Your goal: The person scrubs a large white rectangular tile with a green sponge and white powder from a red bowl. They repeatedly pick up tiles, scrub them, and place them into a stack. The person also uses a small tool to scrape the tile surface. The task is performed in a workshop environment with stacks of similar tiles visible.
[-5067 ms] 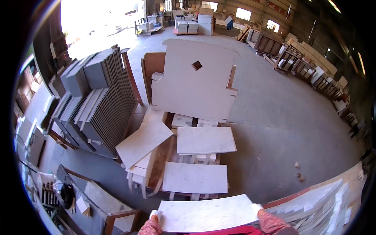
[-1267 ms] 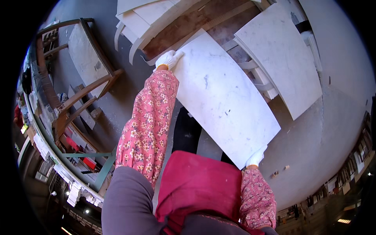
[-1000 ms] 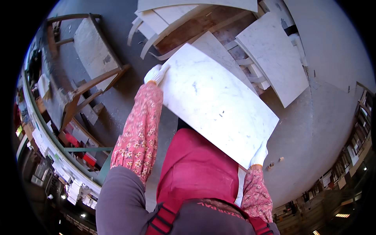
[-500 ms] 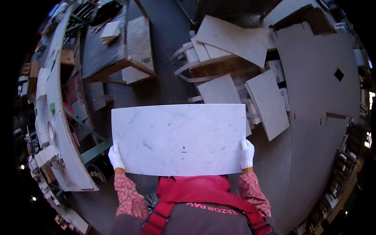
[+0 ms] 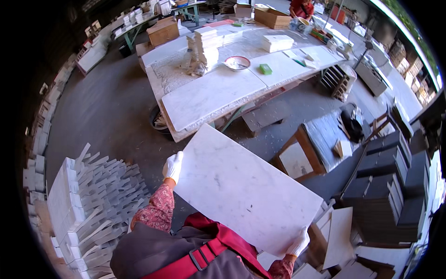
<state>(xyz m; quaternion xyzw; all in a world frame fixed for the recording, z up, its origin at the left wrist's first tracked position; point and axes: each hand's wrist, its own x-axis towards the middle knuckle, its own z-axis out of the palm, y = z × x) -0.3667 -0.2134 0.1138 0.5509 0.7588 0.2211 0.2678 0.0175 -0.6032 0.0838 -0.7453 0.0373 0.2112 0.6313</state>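
Pinching a veined white slab [image 5: 246, 190], left hand [image 5: 173, 168] at one end, right hand [image 5: 298, 242] opposite, slab between hands

Smooth stone-like slab [image 5: 246, 193], matt cloth gloves [image 5: 173, 167]

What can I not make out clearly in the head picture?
All in the head view:
Underside of the slab: turned away.
Grip of left hand and right hand underneath: slab covers it.
Head of the far person: cut off by top edge.
Pale items along left rim: too small.
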